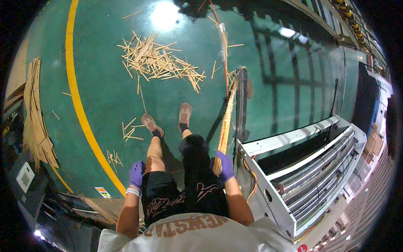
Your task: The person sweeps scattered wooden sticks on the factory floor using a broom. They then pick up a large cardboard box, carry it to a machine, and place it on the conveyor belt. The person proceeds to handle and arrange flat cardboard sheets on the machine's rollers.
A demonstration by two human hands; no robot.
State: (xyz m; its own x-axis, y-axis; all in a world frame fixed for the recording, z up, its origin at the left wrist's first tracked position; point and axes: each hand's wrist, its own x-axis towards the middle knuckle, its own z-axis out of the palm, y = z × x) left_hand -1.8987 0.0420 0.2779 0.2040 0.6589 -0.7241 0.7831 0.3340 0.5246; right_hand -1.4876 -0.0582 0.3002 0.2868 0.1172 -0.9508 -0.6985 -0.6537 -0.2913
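My right hand (225, 166), in a purple glove, is closed around the near end of a long yellowish bundle of thin strips (225, 126). The bundle slants forward from beside my right leg, and its far end reaches a dark upright post (242, 101). My left hand (137, 173), also gloved in purple, hangs beside my left thigh with its fingers loosely bent and apart. I see nothing in it. Ahead of my feet, a loose pile of tan strips (155, 61) lies scattered on the green floor (105, 80).
To my right stands a machine frame with metal rollers (319, 164). A yellow floor line (79, 101) curves along my left. Flat cardboard pieces (37, 113) lie beyond it. A few strips (131, 131) lie near my left foot, and an orange cable (225, 63) runs ahead.
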